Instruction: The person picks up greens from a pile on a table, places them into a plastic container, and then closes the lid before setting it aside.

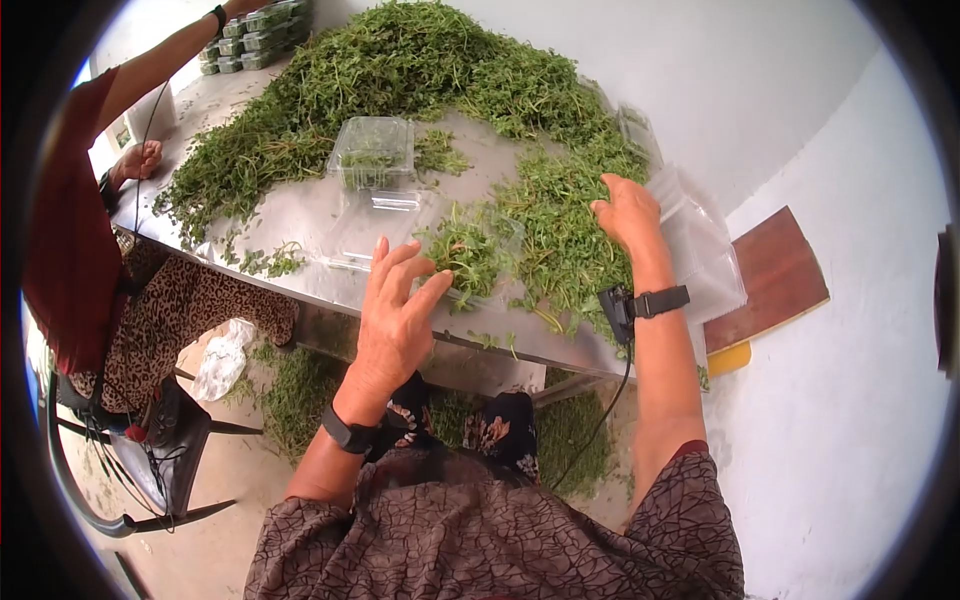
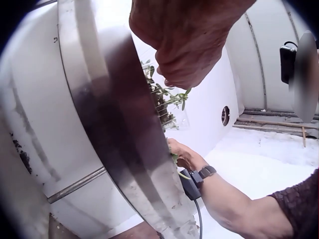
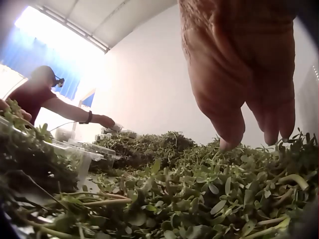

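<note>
My left hand (image 1: 395, 315) has its fingers spread at the table's front edge, beside an open clear plastic box (image 1: 517, 240) with leafy green sprigs (image 1: 465, 250) in it. Thumb and forefinger overlap those sprigs in the head view. The box's lid (image 1: 370, 235) lies folded out to the left. Farther right, my right hand (image 1: 632, 212) reaches over a heap of the same greens (image 1: 560, 215). In the right wrist view its fingers (image 3: 232, 132) point down, tips right at the top leaves (image 3: 199, 191), and no sprig shows between them.
Behind the open box stands another clear box (image 1: 372, 150) with greens inside. Nested clear boxes (image 1: 695, 240) are by the wall at right, near a red-brown board (image 1: 770, 270). Filled boxes (image 1: 250, 45) are stacked at far left, where another person's arm (image 1: 165, 65) reaches. A chair (image 1: 180, 450) stands below.
</note>
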A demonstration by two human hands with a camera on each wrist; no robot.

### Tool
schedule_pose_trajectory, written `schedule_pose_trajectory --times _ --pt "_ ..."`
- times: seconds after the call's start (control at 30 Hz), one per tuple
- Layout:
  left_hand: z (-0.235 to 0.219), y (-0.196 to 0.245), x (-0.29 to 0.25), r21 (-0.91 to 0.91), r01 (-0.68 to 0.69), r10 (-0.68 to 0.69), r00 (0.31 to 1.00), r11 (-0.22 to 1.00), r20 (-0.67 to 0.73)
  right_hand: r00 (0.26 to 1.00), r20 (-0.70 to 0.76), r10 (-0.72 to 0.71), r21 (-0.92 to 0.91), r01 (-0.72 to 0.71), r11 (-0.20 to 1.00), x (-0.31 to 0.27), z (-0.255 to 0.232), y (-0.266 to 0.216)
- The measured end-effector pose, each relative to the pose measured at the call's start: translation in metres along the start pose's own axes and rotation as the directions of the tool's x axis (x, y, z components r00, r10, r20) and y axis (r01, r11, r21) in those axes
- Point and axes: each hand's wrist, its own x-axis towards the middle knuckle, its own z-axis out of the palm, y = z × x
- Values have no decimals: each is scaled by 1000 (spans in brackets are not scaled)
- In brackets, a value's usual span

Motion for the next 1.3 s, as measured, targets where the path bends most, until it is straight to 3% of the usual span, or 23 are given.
schedule_pose_trajectory --times 0.23,0.3,0.33,0.4,0.47,0.57,0.6,0.67,0.7,0.8,0.87,0.93,1.0,1.07,1.2,1.3 --pt "19 -8 -10 3 -20 20 995 1000 -101 956 284 68 -91 -44 995 30 28 -3" --pt "20 -10 -11 -19 -18 16 995 1000 -103 906 396 149 -186 -79 979 36 39 0" --pt "19 -10 -10 5 -36 36 994 999 -106 903 404 149 -183 -80 980 37 43 4" --pt "18 -11 -10 30 -55 58 993 998 -105 968 248 45 -101 -20 995 36 40 6" --pt "18 -11 -10 33 -58 61 993 998 -104 968 240 77 -121 -49 991 33 25 4" --pt "20 -10 -11 -29 -28 24 993 999 -114 997 -53 63 163 -54 985 23 12 13" --pt "20 -10 -11 -32 -29 25 993 999 -113 996 -53 66 161 -57 985 20 1 11" --pt "21 -11 -11 -16 -29 27 993 999 -114 963 109 247 508 -268 819 14 -27 4" --pt "21 -10 -11 -19 -30 28 993 999 -112 950 172 262 583 -312 750 11 -32 4" --pt "19 -11 -10 -22 -40 38 992 999 -119 971 185 154 649 -238 723 -5 -20 5" --pt "18 -11 -9 -28 -34 31 994 999 -104 967 207 147 563 -240 791 -12 -16 5" --pt "16 -12 -8 -22 -46 44 993 999 -107 966 211 147 358 -216 909 -22 -30 -10" --pt "15 -11 -9 -22 -59 56 993 998 -100 974 190 121 344 -181 921 -32 -36 -20" --pt "15 -10 -7 -33 -63 59 992 997 -112 953 290 92 233 -164 959 -36 -44 -30" --pt "14 -9 -5 -33 -50 46 993 998 -110 986 158 -61 98 46 994 -43 -15 -23" --pt "11 -12 -5 -66 -51 44 994 997 -100 991 132 -37 144 18 989 -41 -15 -23"
